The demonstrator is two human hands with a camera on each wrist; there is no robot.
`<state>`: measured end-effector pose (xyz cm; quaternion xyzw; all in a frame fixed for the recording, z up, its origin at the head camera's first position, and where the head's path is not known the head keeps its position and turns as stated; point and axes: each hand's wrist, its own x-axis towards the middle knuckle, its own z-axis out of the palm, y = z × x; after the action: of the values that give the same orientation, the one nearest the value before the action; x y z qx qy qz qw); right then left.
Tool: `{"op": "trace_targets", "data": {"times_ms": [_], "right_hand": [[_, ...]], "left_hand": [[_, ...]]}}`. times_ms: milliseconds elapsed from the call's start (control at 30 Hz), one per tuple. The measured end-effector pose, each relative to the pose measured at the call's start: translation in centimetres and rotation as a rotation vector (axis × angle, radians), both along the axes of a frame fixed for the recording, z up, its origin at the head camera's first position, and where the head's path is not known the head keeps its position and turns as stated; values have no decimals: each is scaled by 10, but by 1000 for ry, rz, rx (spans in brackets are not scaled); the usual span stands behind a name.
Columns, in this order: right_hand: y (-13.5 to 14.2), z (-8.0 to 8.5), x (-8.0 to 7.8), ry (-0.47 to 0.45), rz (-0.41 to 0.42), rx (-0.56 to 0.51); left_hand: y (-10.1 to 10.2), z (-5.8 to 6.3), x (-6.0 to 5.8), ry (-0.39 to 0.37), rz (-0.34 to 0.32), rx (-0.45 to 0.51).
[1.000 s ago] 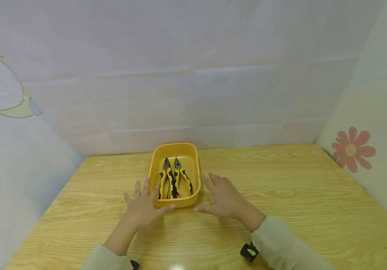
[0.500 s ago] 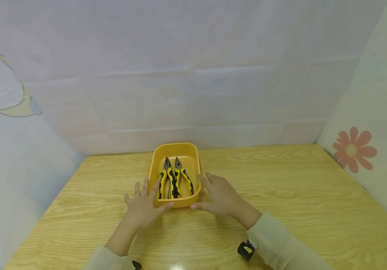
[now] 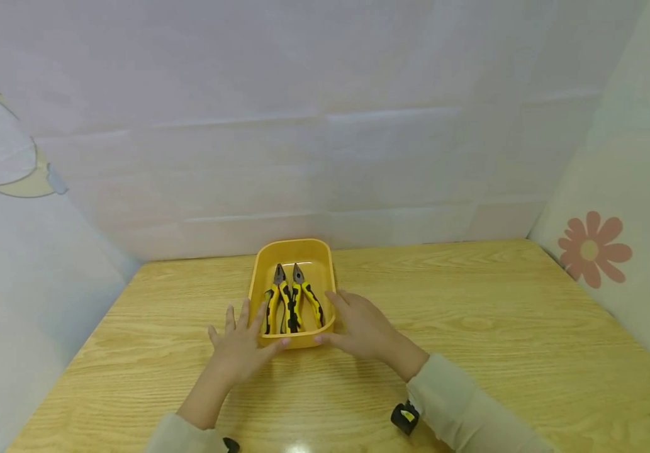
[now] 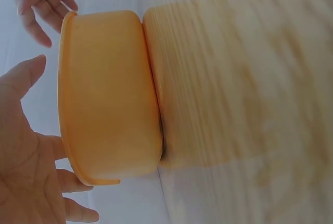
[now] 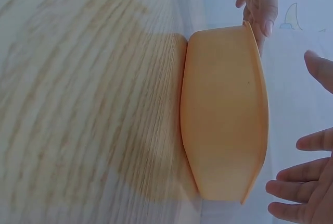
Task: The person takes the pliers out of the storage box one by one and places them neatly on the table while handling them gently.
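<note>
A yellow plastic box [image 3: 296, 343] with rounded corners stands on the table near its back edge. In it lie two pairs of pliers side by side, jaws pointing away: the left pliers [image 3: 272, 308] and the right pliers [image 3: 314, 305], both with yellow-and-black handles. My left hand [image 3: 238, 352] has its fingers spread at the box's near left corner, with fingertips by the rim in the left wrist view. At the near right corner is my right hand [image 3: 367, 330], fingers extended. In the right wrist view, a gap shows between its fingertips [image 5: 276, 186] and the box wall [image 5: 223, 109].
The wood-grain table [image 3: 472, 340] extends to both sides of the box. Behind it hangs a pale cloth backdrop [image 3: 325, 157], close to the box's far end. Side cloths carry a printed moon [image 3: 33, 182] and a red flower [image 3: 591, 251].
My right hand has moved left, closer to the box's right side and near corner. The left hand, the box and the pliers have stayed nearly where they were.
</note>
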<state>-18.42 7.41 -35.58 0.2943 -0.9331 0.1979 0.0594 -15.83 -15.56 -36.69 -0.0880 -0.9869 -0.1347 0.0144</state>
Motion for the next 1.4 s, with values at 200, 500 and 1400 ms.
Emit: {"op": "trace_targets", "data": {"times_ms": [200, 500, 1400], "right_hand": [[-5, 0, -3, 15, 10, 2], [-15, 4, -6, 5, 24, -24], [-35, 4, -19, -141, 7, -85]], "left_hand": [[0, -1, -2, -3, 7, 8], [-3, 3, -1, -36, 42, 9], [-5, 2, -3, -65, 56, 43]]}}
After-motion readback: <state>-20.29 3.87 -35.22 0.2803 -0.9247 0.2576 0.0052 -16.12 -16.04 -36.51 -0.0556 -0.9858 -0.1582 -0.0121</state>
